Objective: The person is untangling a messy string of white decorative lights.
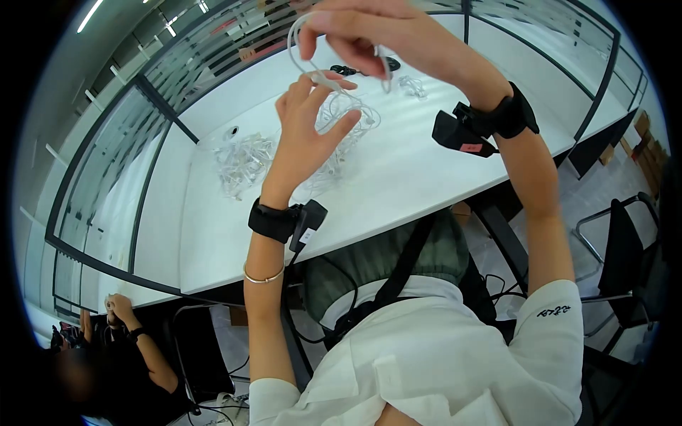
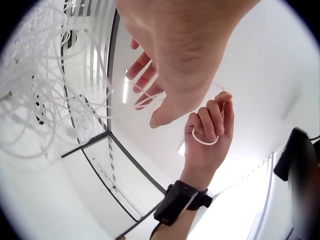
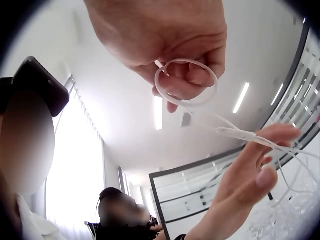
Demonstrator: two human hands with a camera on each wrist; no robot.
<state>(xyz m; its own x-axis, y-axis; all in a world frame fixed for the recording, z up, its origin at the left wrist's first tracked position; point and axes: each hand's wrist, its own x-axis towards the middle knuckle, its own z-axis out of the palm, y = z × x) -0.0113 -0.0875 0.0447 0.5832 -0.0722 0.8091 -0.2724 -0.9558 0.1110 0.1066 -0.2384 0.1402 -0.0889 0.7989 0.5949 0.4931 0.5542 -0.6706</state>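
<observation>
My right hand (image 1: 376, 35) is raised over the desk, its fingers curled round a white cable (image 3: 157, 82). A loop of that cable hangs below the curled fingers in the right wrist view. Lower and to the left, my left hand (image 1: 305, 131) has its fingers spread and thumb apart. Across its fingers runs the cable with a slim white joint piece (image 3: 235, 133), with thinner strands trailing on towards the pile. In the left wrist view, the right hand (image 2: 210, 125) shows the white loop against its fingers; the left hand (image 2: 175, 60) fills the top.
Tangled white cables (image 1: 366, 121) lie on the white desk (image 1: 398, 177), beside a heap of clear-wrapped items (image 1: 245, 163) on the left. A small white bundle (image 1: 412, 86) and black items (image 1: 344, 69) are farther back. Framed partitions surround the desk; another person (image 3: 117, 215) sits nearby.
</observation>
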